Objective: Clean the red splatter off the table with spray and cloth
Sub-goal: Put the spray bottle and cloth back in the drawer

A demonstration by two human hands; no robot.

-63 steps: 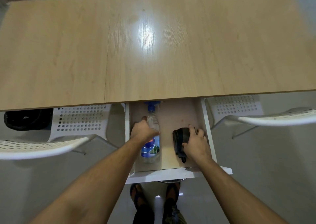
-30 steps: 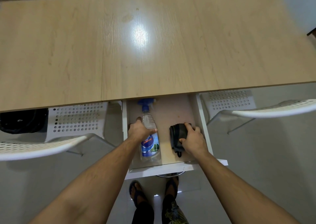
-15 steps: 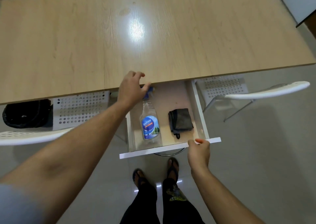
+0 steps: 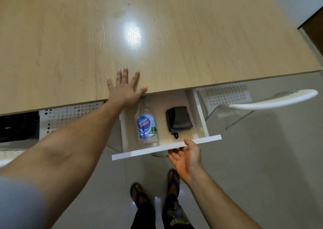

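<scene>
1. Resting flat on the near edge of the wooden worktop (image 4: 174,41), the left hand (image 4: 125,88) is lying palm down with its fingers (image 4: 122,76) straight and spread apart, holding nothing.
2. The right hand (image 4: 186,156) is sitting palm up under the white front panel of the open drawer (image 4: 166,147), its fingers relaxed and slightly apart beneath the panel and its thumb lying against the panel's front; it is not closing on anything.
3. The spray bottle (image 4: 146,125) is lying on its side inside the drawer, on the left, its blue label facing up and its nozzle end hiding under the worktop edge and the left hand.
4. The dark folded cloth (image 4: 178,120) is lying in the same drawer just to the right of the bottle, apart from it.
5. White perforated chairs (image 4: 227,95) are standing tucked under the worktop on either side of the drawer.
6. The person's sandalled feet (image 4: 139,193) are showing on the tiled floor below.
</scene>
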